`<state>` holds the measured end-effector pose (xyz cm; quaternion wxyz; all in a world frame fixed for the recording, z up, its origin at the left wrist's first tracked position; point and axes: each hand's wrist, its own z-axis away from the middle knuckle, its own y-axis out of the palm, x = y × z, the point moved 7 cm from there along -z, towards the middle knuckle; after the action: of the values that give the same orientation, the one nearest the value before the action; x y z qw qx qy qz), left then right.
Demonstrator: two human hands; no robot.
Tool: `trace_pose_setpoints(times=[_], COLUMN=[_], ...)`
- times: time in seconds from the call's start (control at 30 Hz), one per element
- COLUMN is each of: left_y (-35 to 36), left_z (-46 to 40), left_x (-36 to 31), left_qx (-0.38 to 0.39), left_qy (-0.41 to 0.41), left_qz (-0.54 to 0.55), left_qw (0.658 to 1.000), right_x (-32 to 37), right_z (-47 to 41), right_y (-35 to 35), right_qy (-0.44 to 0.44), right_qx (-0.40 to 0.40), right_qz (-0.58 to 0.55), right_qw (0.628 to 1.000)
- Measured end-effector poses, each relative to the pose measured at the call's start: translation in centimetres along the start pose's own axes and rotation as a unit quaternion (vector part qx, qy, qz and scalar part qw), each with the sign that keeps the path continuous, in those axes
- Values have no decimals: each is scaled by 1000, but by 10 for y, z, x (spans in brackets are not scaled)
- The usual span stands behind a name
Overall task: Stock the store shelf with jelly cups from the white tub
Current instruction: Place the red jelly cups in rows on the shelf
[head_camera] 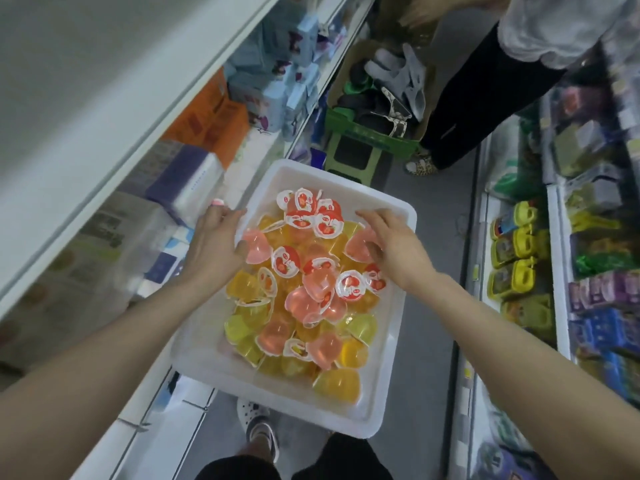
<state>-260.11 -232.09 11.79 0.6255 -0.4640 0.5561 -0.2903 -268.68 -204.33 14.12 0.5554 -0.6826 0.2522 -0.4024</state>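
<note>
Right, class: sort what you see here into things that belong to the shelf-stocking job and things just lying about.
Job: white tub; jelly cups; left hand and right hand, both reaching among the cups; shelf.

Lying about: cardboard box of shoes; green stool; yellow packs.

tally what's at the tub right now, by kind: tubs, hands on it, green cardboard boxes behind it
White tub of jelly cups: 1
Hands at the tub, left hand and right hand: 2
Green cardboard box: 1
Total: 4
</note>
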Motion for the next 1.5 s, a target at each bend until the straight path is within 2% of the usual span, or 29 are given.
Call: trace_pose_setpoints(times=[0.07,0.2,0.4,0.6,0.8,0.9,0.97,1.07,1.13,1.23,1.5], left_y=[-1,13,44,35,1,-8,-10,-12,-14,-22,-75], left_z=[-3,-15,-36,-21,13,33,50,76,94,120,216], left_x=[-17,-52,-79,-75,-56,-51,-52,-56,-59,-63,-58], left_qx=[-10,28,61,-2,-86,-98,-104,-104,-106,-117,-190], left_qy=[28,34,-15,-46,-141,-159,-165,-173,-177,-196,-233], left_qz=[-7,-48,-107,-2,94,108,110,111,107,99,116], left_qw=[1000,998,992,999,982,976,974,973,973,969,946], right_x=[7,2,-7,11,32,36,35,32,31,32,107], right_z=[-21,-44,-46,-54,-66,-71,-75,-76,-73,-65,-21], right_y=[6,11,19,35,43,38,31,16,9,3,-44], right_qy=[-46,-35,-81,-131,-234,-234,-214,-157,-139,-127,-207], right_qx=[29,57,121,178,178,187,179,183,190,196,182], right_qz=[11,-12,-33,-44,93,121,82,-110,-180,-199,-250], right_qw=[998,998,989,974,951,946,957,964,955,952,928])
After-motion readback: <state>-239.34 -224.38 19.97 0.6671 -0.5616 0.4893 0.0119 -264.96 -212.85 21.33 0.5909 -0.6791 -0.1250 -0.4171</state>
